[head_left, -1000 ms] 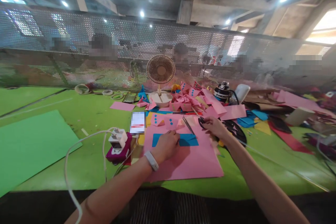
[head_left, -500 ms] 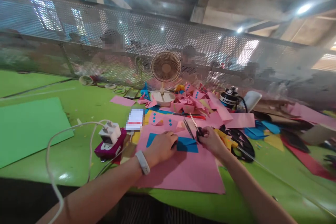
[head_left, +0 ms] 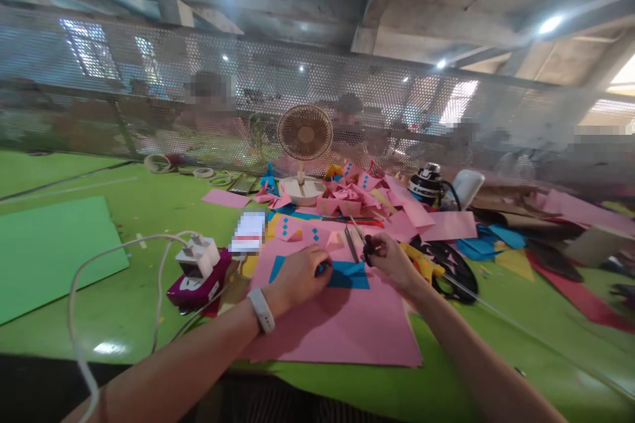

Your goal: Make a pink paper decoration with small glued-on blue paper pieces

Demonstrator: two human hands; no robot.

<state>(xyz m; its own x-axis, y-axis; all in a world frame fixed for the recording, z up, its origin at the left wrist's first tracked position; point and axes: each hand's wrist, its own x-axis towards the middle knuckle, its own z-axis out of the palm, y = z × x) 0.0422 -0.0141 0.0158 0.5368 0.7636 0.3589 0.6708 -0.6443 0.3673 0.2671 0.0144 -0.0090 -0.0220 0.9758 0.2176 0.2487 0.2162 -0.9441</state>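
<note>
My left hand (head_left: pixel 296 275), with a white band at the wrist, presses down on a blue paper strip (head_left: pixel 350 275) that lies on a large pink sheet (head_left: pixel 342 327). My right hand (head_left: pixel 391 261) grips the black handles of a pair of scissors (head_left: pixel 358 240), whose blades are parted and point away from me, just beyond the strip's right end. Small pink pieces with blue diamonds (head_left: pixel 301 232) lie just past my left hand.
On the green table (head_left: pixel 149 225) a purple punch with a white plug and cable (head_left: pixel 197 266) sits at the left, beside a green sheet (head_left: pixel 47 248). A small fan (head_left: pixel 304 145), pink scraps, a black bottle (head_left: pixel 425 183) and tape rolls (head_left: pixel 156 163) stand farther back. People sit behind a mesh screen.
My right hand has brought the scissors nearer the blue strip and parted the blades. My left hand has stayed on the strip. The camera has shifted a little.
</note>
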